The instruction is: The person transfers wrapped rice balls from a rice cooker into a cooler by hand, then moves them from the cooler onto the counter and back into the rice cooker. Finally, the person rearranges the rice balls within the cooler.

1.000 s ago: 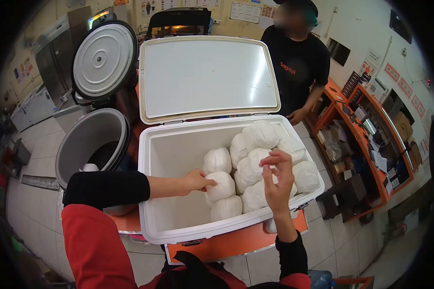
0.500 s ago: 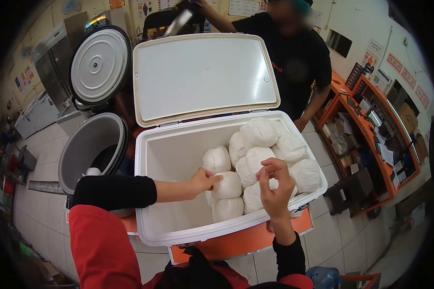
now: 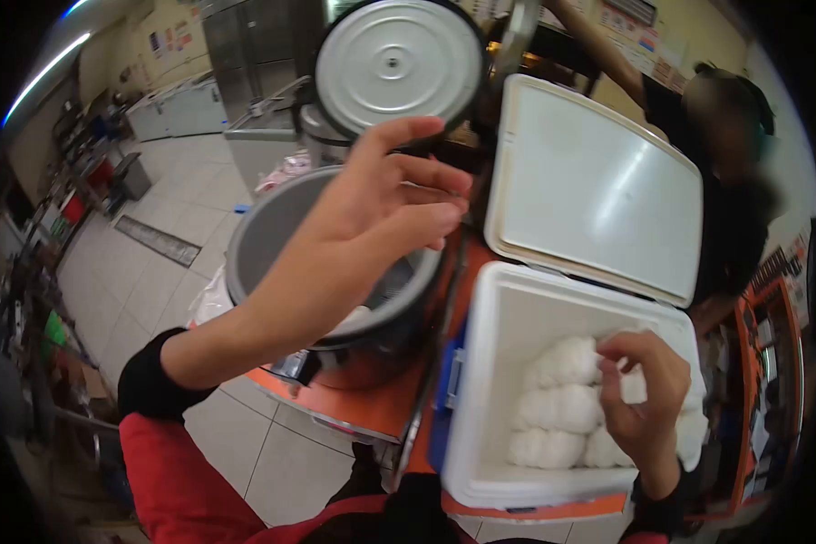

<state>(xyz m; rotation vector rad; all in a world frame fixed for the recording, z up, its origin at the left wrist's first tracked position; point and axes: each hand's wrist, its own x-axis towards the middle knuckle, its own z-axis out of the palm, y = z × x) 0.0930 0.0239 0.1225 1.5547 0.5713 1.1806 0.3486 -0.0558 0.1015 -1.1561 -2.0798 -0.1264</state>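
Observation:
My left hand (image 3: 394, 195) is raised above a large grey-walled cooking pot (image 3: 254, 263), fingers apart and bent, nothing seen in it. Its forearm hides part of the pot's opening. My right hand (image 3: 648, 390) hovers over or touches round white wrapped bundles (image 3: 558, 408) inside a white cooler box (image 3: 480, 381). Its fingers are loosely curled toward the thumb, with no held thing visible. The bundles are stacked in the cooler, partly hidden behind that hand. The cooler's lid (image 3: 598, 195) stands raised on its hinge.
The pot's round metal lid (image 3: 399, 68) stands up behind it. An orange table (image 3: 372, 399) bears the pot. Across the cooler is another person (image 3: 721, 208) in dark clothes, one arm raised. Orange shelving (image 3: 771, 399) stands at the right.
My left hand has left the bundle in the cooler and moved left, up over the pot. My right hand stays above the bundles. The view has turned left.

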